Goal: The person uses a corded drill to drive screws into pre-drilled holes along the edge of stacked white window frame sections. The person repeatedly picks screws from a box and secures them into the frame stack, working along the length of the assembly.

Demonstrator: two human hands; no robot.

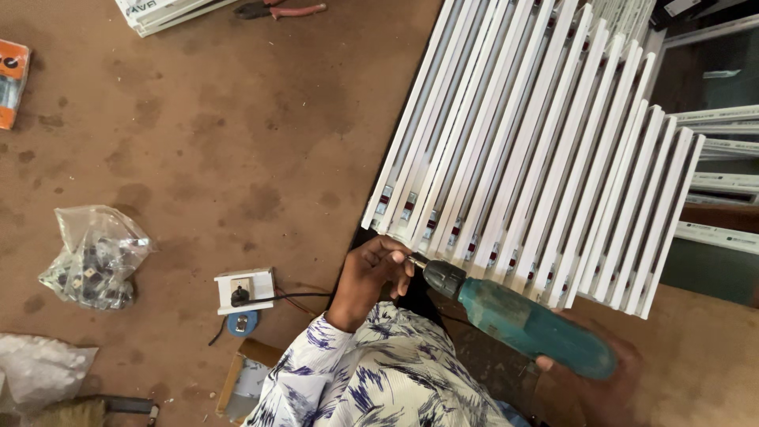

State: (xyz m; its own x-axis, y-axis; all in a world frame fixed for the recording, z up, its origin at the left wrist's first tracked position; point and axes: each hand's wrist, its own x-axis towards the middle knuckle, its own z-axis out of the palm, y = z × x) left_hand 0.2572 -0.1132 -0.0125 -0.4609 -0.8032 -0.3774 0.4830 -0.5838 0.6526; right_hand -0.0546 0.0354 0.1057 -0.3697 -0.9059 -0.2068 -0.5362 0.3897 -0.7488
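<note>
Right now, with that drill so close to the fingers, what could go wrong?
The left hand pinches right at the tip of the teal drill, so a slip could catch the fingers. The white frame profiles stand stacked on edge and overhang the table; a hard push might shift them. The black cord from the socket box runs toward the patterned sleeve and could snag.

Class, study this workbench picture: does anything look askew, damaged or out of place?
The white frame profiles lie stacked with ends stepped unevenly, some jutting past the brown bench, which is stained. Nothing looks broken or spilled.
</note>
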